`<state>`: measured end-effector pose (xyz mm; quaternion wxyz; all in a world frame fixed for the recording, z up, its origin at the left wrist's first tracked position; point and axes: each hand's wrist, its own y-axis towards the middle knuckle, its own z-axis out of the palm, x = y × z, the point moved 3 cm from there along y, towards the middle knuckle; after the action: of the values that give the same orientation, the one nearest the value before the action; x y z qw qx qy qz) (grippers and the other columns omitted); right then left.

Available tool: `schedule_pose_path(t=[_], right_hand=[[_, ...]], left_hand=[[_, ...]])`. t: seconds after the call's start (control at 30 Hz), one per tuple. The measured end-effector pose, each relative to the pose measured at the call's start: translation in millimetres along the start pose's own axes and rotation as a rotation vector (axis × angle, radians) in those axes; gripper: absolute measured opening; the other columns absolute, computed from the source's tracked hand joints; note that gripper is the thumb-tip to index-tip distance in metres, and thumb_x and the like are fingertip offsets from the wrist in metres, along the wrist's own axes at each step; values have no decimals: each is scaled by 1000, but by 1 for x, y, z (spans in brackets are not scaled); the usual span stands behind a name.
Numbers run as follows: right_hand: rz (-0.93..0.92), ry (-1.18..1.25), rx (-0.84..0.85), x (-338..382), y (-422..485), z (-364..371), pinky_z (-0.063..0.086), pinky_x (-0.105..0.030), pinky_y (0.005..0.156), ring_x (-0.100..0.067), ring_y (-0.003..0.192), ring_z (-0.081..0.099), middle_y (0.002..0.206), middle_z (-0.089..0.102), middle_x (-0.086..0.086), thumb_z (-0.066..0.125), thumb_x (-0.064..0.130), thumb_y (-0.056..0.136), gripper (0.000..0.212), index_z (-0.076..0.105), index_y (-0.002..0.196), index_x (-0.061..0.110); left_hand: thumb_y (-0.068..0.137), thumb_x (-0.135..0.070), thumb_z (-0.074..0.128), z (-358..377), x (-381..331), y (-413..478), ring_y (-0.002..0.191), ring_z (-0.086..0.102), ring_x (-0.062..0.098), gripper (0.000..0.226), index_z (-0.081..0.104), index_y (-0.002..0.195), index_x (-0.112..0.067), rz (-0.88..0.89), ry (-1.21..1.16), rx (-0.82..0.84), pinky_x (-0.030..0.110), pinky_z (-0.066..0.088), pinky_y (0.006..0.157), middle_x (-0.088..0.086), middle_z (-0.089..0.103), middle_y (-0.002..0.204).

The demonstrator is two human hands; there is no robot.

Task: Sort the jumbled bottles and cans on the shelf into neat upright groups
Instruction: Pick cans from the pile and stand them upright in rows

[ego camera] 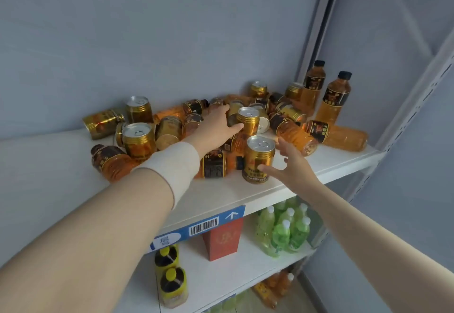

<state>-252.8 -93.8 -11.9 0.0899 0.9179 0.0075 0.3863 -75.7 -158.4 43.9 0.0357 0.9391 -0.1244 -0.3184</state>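
A jumble of gold cans and orange bottles with black labels covers the white shelf [339, 160]. My left hand [216, 126], with a beige band on its wrist, reaches into the pile and curls around an upright gold can [248, 121] in the middle. My right hand [290, 163] is spread open beside another upright gold can [258, 160] at the shelf's front, thumb touching its side. Two bottles [314, 84] [335, 96] stand upright at the back right. Two more cans [138, 109] [138, 139] stand upright on the left. Several bottles lie on their sides [339, 136].
A grey wall is behind the shelf and a metal upright [417, 91] is at the right. The left part of the shelf [36, 165] is bare. On the lower shelf stand green bottles [285, 229], a red box [222, 239] and yellow-capped bottles [169, 276].
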Motion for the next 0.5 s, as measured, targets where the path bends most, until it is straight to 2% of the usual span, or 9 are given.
schedule_pose_path(t=[0.13,0.23,0.33,0.5], right_hand=[[-57,99,-33,-9,9,10,41,-21,91,-14,106,49,131,37,-3,81,31,62,88,37,137,18],[-68,122,-50,-11,10,17,44,-24,95,-11,108,47,125,35,5,80,44,54,94,38,134,19],[-75,135,-81,-12,12,26,43,-21,93,-8,113,44,122,42,9,84,41,55,90,39,130,21],[-60,117,-130,-14,16,30,41,-13,87,-6,110,44,125,48,4,84,35,58,86,40,130,19]], left_hand=[[87,-36,61,13,-1,45,138,34,22,72,27,145,-9,32,-15,56,30,29,108,7,35,151],[85,-31,64,23,-4,66,132,40,23,66,35,139,-7,64,5,78,26,33,100,9,42,145],[82,-30,69,34,0,81,129,43,23,68,37,136,-6,62,1,110,23,33,91,11,45,141],[72,-38,76,48,7,100,128,46,23,84,34,140,-11,45,-3,133,27,38,95,7,46,140]])
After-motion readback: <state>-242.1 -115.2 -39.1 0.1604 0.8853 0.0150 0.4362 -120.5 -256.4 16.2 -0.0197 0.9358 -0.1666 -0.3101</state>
